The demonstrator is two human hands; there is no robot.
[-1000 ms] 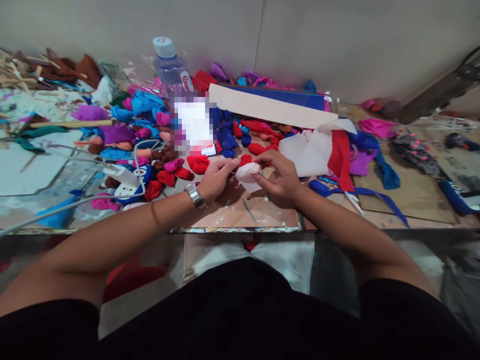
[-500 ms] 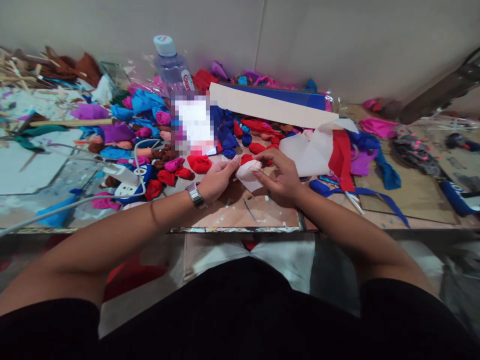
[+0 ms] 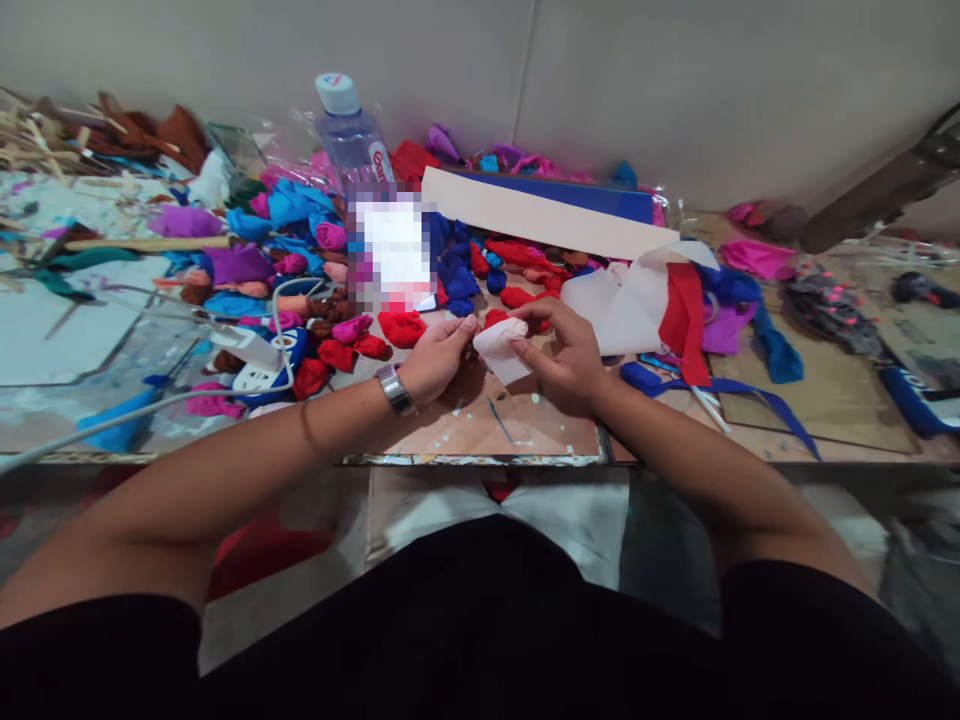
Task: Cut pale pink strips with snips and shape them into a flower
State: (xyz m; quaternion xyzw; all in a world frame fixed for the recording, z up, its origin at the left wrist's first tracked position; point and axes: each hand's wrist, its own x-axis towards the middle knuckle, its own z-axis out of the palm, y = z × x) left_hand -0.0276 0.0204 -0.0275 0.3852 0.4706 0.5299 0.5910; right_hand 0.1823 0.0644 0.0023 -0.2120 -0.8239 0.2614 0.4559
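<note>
Over the front of the worktable my right hand (image 3: pixel 559 352) pinches a pale pinkish-white strip of crepe paper (image 3: pixel 501 350) between thumb and fingers. The strip is bunched at the fingertips, and its loose end hangs down to the left. Just left of the paper is my left hand (image 3: pixel 439 360), wearing a metal watch (image 3: pixel 394 388). Its thumb and fingers are pressed together; whatever they hold, if anything, is hidden. Red crepe-paper buds (image 3: pixel 402 328) lie beyond the left hand. A larger white paper sheet (image 3: pixel 619 305) and a red strip (image 3: pixel 682 320) lie right of my right hand.
Several blue, purple and brown crepe pieces (image 3: pixel 454 275) crowd the table. A pixelated bright screen (image 3: pixel 394 245) stands before a clear bottle (image 3: pixel 352 145). A power strip (image 3: pixel 274 368) with a white cable lies left. A long cream strip (image 3: pixel 547 212) lies at the back; a wall rises behind.
The pale paper's loose end now looks flatter and more spread beside my right fingers. My left fingertips have come slightly away from its edge. The whole view has shifted a little.
</note>
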